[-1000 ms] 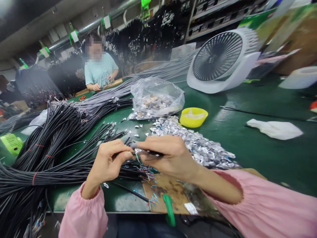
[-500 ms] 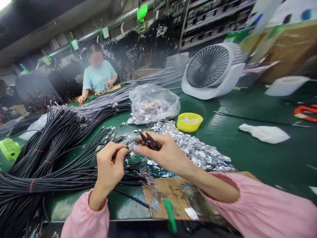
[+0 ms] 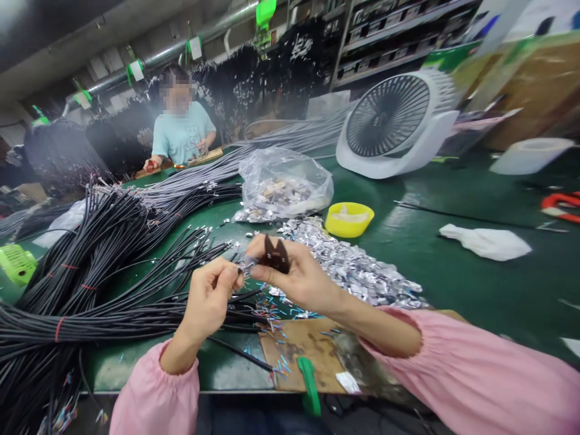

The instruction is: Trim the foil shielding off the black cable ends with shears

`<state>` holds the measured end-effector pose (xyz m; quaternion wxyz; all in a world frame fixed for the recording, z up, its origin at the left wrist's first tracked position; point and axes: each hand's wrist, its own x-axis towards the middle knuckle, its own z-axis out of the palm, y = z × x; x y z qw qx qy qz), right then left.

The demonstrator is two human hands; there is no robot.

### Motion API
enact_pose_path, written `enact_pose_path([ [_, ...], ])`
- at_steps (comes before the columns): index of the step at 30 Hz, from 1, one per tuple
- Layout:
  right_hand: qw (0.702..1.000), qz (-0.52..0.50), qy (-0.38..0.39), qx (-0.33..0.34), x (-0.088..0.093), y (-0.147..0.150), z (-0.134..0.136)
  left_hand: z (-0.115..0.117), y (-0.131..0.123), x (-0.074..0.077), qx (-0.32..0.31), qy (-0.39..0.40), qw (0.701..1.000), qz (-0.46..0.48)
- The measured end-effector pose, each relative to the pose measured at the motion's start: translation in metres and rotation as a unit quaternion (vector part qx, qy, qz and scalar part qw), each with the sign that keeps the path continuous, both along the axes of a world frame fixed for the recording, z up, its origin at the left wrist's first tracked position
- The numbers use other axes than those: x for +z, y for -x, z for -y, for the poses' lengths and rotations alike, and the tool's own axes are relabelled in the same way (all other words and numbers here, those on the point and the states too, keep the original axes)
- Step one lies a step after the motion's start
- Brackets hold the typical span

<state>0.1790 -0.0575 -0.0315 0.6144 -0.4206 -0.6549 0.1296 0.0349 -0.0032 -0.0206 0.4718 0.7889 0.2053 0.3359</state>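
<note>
My left hand (image 3: 209, 298) is closed in a pinch on the end of a black cable (image 3: 244, 296) that runs back into the pile. My right hand (image 3: 296, 279) is closed round small dark snips (image 3: 275, 254), whose blades point up, and its fingertips pinch a bit of silver foil (image 3: 247, 264) at the cable's tip. The two hands meet fingertip to fingertip above the green table (image 3: 453, 266). Below them lies a brown board (image 3: 303, 350) strewn with coloured wire scraps. A heap of silver foil pieces (image 3: 362, 272) sits just right of my right hand.
A big bundle of black cables (image 3: 90, 266) fills the left side. Farther back are a clear bag of foil parts (image 3: 283, 184), a yellow bowl (image 3: 348, 219), a white fan (image 3: 394, 121), a white rag (image 3: 487, 240) and grey cables (image 3: 281, 139). A person in a light blue shirt (image 3: 181, 136) works at the far end.
The snips in my right hand have swung from lying flat to pointing upward. My hands have stayed together at the cable end, shifting slightly.
</note>
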Motion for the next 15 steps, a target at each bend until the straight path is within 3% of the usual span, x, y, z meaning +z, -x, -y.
enact_pose_path([
  [3,0.994,0.105,-0.008,-0.005,0.002,-0.008,0.001,-0.003,0.005,0.005,-0.08,0.051,0.993,-0.077],
  [5,0.978,0.202,-0.049,-0.008,0.003,-0.013,0.006,-0.004,0.007,0.004,-0.089,0.053,0.983,-0.149],
  [7,0.952,0.291,-0.09,-0.029,0.003,-0.016,0.013,-0.006,0.005,-0.001,-0.052,0.035,0.98,-0.186],
  [9,0.931,0.341,-0.111,-0.075,0.002,-0.016,0.019,-0.01,0.001,-0.008,0.025,0.025,0.987,-0.157],
  [11,0.922,0.341,-0.114,-0.142,0.001,-0.014,0.021,-0.014,-0.002,-0.013,0.076,0.068,0.991,-0.083],
  [13,0.929,0.29,-0.096,-0.21,0.0,-0.013,0.018,-0.017,-0.003,-0.014,0.065,0.132,0.989,-0.02],
  [15,0.948,0.213,-0.057,-0.229,-0.001,-0.012,0.013,-0.016,-0.002,-0.014,0.044,0.159,0.986,0.014],
])
